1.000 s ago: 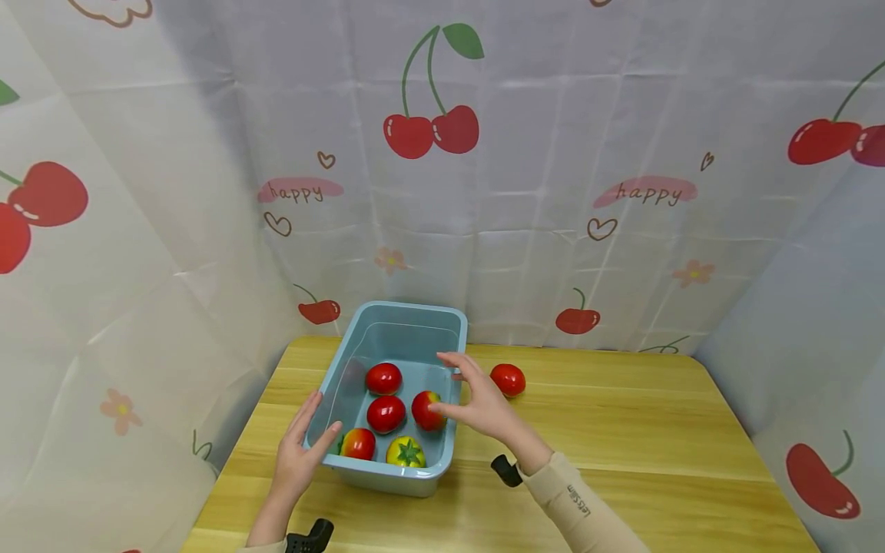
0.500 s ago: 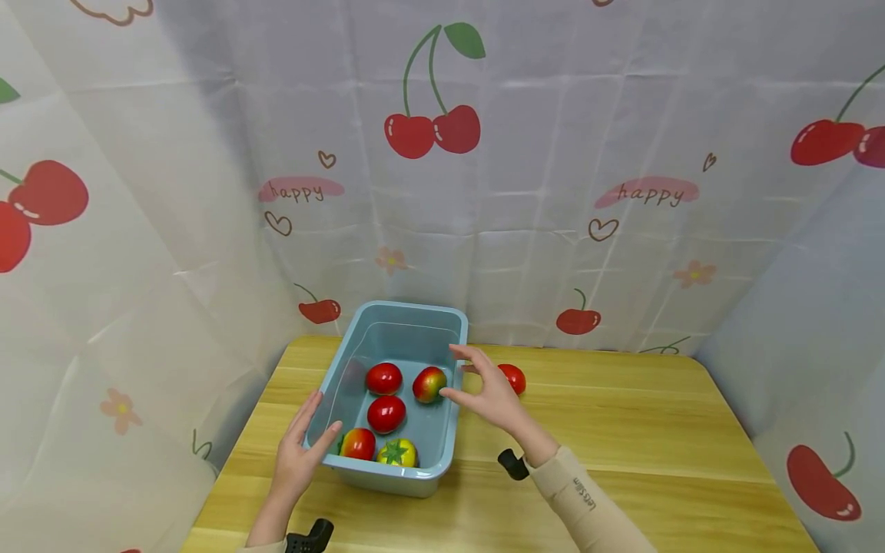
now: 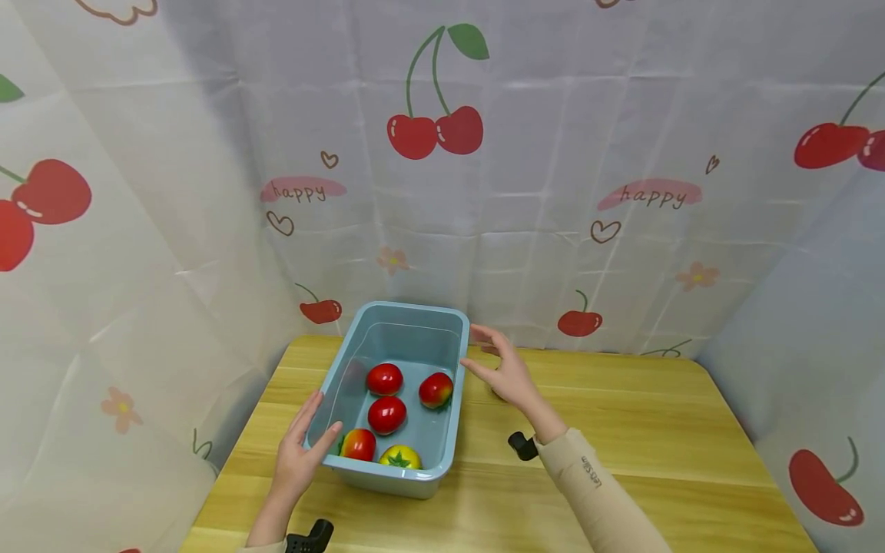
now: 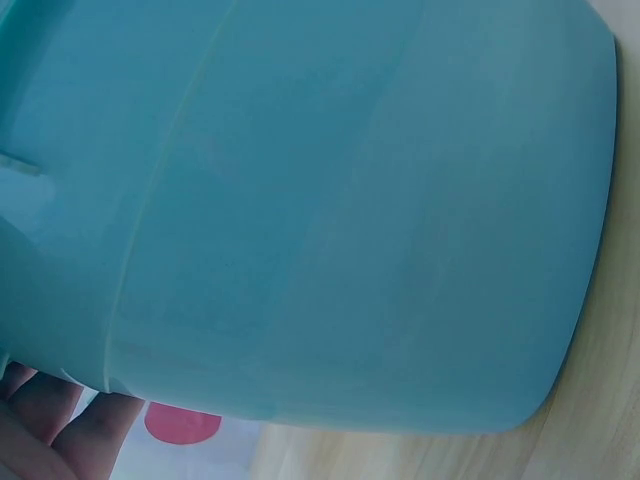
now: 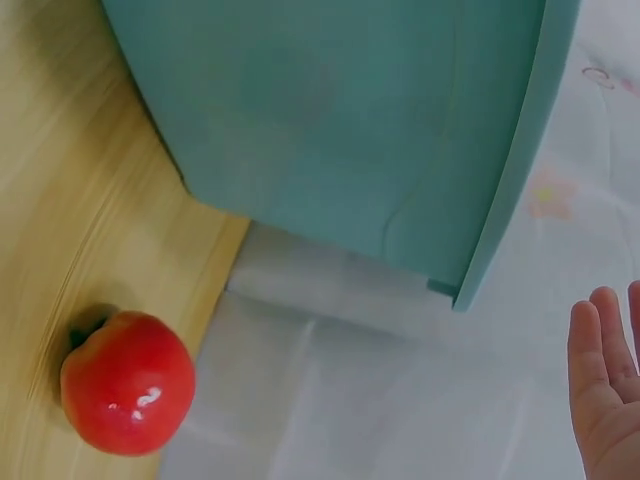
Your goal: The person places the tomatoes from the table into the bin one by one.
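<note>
A blue plastic bin [image 3: 415, 307] stands on the table with several glossy tomatoes in it. Two plain red tomatoes [image 3: 387, 415] lie mid-bin, with a red-yellow tomato [image 3: 436, 390] by the right wall. Along the front are another red-yellow tomato [image 3: 358, 444] and a yellow tomato [image 3: 400, 457] with a green star-shaped calyx. My left hand [image 3: 297, 457] holds the bin's front-left corner, thumb over the rim. Beside the right rim hovers my right hand [image 3: 508, 376], fingers extended, holding nothing. One red tomato [image 5: 128, 383] lies on the table, mostly hidden behind that hand in the head view.
The wooden table [image 3: 622, 430] extends to the right of the bin. A white cherry-print curtain [image 3: 525, 269] hangs behind the table and along both sides. The bin's back end is close to the curtain.
My right hand has moved from over the bin to beyond its right rim. The right-hand tomato inside has rolled, and the yellow one has shifted slightly. My left hand has stayed put.
</note>
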The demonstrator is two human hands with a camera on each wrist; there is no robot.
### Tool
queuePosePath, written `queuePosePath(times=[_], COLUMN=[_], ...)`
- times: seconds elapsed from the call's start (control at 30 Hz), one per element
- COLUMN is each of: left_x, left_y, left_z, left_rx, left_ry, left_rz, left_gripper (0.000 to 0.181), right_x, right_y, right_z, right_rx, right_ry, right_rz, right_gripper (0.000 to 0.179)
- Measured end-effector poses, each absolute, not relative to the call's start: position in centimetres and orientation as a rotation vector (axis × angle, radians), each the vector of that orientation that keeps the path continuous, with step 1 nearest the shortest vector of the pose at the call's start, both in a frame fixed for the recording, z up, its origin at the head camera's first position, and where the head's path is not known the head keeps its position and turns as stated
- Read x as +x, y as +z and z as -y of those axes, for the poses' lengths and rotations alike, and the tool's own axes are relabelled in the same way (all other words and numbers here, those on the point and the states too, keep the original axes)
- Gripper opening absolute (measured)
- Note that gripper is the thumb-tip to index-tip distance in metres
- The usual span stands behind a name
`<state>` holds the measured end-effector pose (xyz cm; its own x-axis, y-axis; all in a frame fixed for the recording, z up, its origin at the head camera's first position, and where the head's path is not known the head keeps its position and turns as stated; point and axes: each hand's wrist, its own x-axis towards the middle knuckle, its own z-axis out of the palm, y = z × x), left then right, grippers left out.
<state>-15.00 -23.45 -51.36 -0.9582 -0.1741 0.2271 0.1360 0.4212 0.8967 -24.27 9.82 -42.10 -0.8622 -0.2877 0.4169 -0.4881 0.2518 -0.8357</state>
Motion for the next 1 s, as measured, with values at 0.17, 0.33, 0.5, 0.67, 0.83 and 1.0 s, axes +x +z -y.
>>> queuePosePath(times=[0.17, 0.33, 0.5, 0.67, 0.83, 1.0], left_x=[-15.1, -15.0, -14.9, -15.0, -15.1, -15.1], left_y=[-51.3, -51.5, -51.6, -51.4, -51.4, -51.5], left_z=[23.5, 23.4, 23.5, 23.5, 23.5, 23.5], left_rx=[0.021, 0.021, 0.020, 0.015, 0.022, 0.023], left_ry=[-1.558, -1.551, -1.550, -1.550, -1.543, -1.547], left_rz=[2.389, 2.388, 2.381, 2.362, 2.362, 2.377], left_gripper=[0.065, 0.064, 0.064, 0.064, 0.063, 0.062], right_x=[-26.2, -28.9, -29.9, -30.6, -31.0, -31.3], right_y=[-43.4, -46.4, -47.4, -48.1, -49.3, -50.5], right_z=[-11.0, -12.5, -13.2, -13.6, -14.2, -14.8], right_rx=[0.685, 0.641, 0.595, 0.527, 0.474, 0.434], right_ry=[1.713, 1.673, 1.654, 1.644, 1.636, 1.623], right_rz=[2.343, 2.369, 2.402, 2.456, 2.488, 2.521], right_gripper=[0.059, 0.063, 0.065, 0.067, 0.068, 0.068])
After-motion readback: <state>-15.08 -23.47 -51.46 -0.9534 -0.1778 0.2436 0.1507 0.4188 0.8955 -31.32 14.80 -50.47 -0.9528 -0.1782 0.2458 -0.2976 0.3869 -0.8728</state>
